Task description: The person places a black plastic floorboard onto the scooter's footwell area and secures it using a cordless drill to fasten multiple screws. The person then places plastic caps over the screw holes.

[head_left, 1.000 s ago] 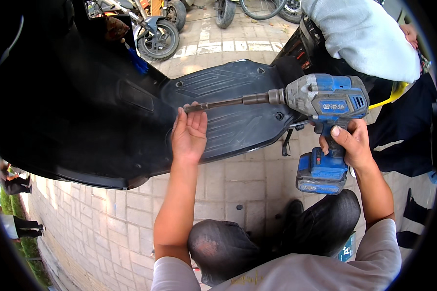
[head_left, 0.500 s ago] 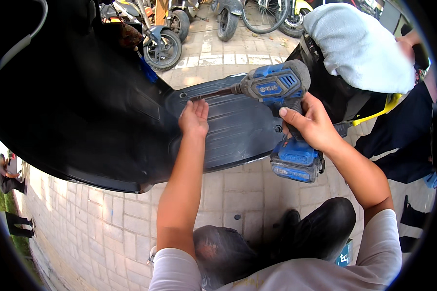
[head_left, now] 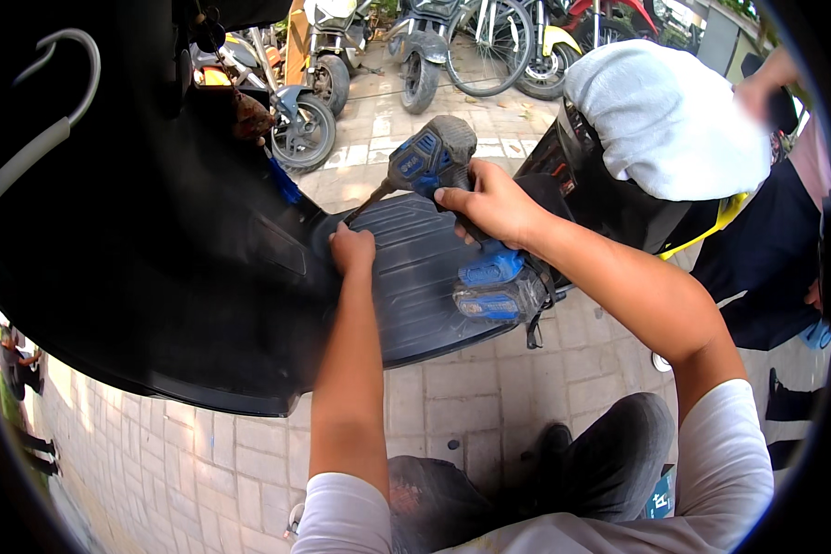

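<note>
A blue-and-grey cordless impact driver point(head_left: 434, 157) is gripped in my right hand point(head_left: 499, 205), with its long bit point(head_left: 371, 199) slanting down to the left. The bit's tip meets the far left corner of the scooter's black ribbed footboard point(head_left: 415, 268). Right at that tip is my left hand point(head_left: 351, 247), its fingers curled closed; what they pinch, if anything, is hidden. The driver's blue battery point(head_left: 500, 286) hangs above the footboard's near right part. To the left rises the scooter's black front panel point(head_left: 203, 258).
A pale towel point(head_left: 669, 120) covers the scooter's seat, where another person's hand point(head_left: 762, 97) rests. A yellow strap point(head_left: 711, 229) hangs below it. Parked motorbikes and a bicycle point(head_left: 489, 46) line the back. Brick paving point(head_left: 240, 462) surrounds the scooter.
My right hand has carried the impact driver left, tilting its bit down to the footboard corner. My left hand has gone from open, palm up, to closed beside the bit's tip.
</note>
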`<action>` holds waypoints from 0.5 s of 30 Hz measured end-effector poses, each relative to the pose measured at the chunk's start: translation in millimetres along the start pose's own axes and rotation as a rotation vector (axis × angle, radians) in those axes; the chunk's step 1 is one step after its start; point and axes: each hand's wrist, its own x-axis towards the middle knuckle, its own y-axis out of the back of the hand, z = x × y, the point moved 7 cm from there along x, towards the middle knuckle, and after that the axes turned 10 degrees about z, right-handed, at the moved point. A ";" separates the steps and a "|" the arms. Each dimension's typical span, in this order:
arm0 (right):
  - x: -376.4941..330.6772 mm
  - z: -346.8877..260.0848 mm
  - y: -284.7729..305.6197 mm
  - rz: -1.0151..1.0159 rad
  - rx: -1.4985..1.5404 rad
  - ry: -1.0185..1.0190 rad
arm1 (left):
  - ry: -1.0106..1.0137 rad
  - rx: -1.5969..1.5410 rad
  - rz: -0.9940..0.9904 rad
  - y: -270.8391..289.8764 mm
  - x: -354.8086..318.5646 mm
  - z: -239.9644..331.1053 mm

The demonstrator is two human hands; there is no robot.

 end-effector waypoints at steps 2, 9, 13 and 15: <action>6.5 -2.6 -2.9 -0.011 0.001 -0.014 | 0.010 0.050 -0.050 3.8 -0.7 3.5; 32.9 -15.1 -11.6 -0.045 -0.072 -0.001 | 0.032 0.125 -0.143 1.8 7.5 4.6; 49.2 -34.3 -25.9 -0.093 -0.280 0.052 | -0.046 0.167 -0.115 5.5 -8.0 9.6; 58.9 -55.6 -38.9 -0.128 -0.356 0.144 | -0.209 0.044 -0.088 7.0 -39.2 17.9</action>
